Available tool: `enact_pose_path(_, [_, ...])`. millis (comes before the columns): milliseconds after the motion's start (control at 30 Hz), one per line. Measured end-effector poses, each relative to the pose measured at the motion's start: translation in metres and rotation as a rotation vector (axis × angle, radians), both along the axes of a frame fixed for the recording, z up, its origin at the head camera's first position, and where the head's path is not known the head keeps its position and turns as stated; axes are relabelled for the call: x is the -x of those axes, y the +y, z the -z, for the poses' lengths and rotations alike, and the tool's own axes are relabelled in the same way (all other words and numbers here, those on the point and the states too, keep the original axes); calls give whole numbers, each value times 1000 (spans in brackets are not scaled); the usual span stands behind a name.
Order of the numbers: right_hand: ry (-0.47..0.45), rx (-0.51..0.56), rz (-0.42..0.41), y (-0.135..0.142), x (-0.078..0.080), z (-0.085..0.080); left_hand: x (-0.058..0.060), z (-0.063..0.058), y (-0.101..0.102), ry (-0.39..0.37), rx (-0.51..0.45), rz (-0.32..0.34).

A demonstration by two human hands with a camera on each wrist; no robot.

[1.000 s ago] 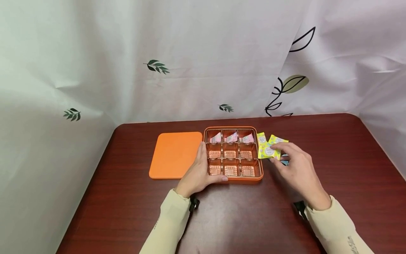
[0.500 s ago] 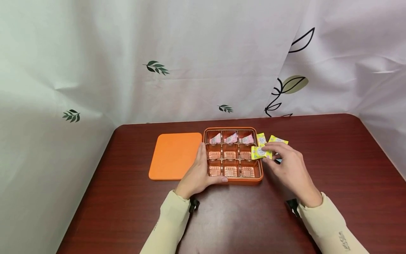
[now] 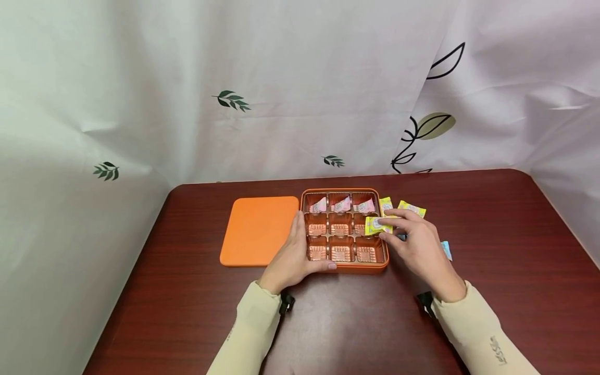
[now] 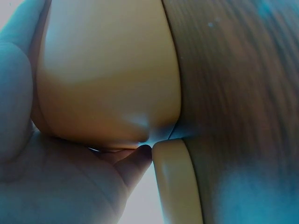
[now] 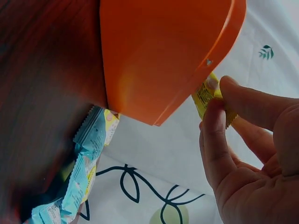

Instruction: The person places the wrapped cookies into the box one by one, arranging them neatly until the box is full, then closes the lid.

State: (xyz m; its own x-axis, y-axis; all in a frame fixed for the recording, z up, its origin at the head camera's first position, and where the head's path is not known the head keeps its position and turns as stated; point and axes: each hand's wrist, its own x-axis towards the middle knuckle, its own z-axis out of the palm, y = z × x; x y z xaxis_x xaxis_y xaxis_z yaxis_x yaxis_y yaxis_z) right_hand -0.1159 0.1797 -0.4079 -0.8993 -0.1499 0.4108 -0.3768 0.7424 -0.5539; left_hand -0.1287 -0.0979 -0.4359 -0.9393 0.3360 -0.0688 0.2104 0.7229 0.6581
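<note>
An orange box (image 3: 356,268) with a copper-coloured divided tray sits mid-table in the head view. Small pink-wrapped candies (image 3: 341,205) lie in its three back compartments; the front row is bare. My left hand (image 3: 291,258) rests on the box's near left corner, fingers straight along the left side and thumb along the front. Between thumb and fingers, my right hand (image 3: 419,245) pinches a yellow-wrapped candy (image 3: 375,225) over the right compartment of the middle row. The right wrist view shows this yellow candy (image 5: 203,95) at the orange box's rim (image 5: 205,77).
A flat orange lid (image 3: 259,229) lies left of the box. Right of it are more yellow candies (image 3: 412,209) and blue-wrapped candies (image 3: 446,250), partly hidden by the right hand. A patterned white curtain (image 3: 281,130) stands behind the dark red table (image 3: 337,323).
My right hand has moved left with the yellow candy, from beside the box to over its right middle compartment. A blue candy has come into sight behind it. The left hand stays put.
</note>
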Motion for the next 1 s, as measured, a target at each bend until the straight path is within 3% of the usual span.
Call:
enact_pose_path(200, [-61,-11,-8,-5,0,0,0,0,0,1,17,4])
enact_pose_path(1000, [-149,-97,-51,-16,10,1,0,-1,0,-12,21,-1])
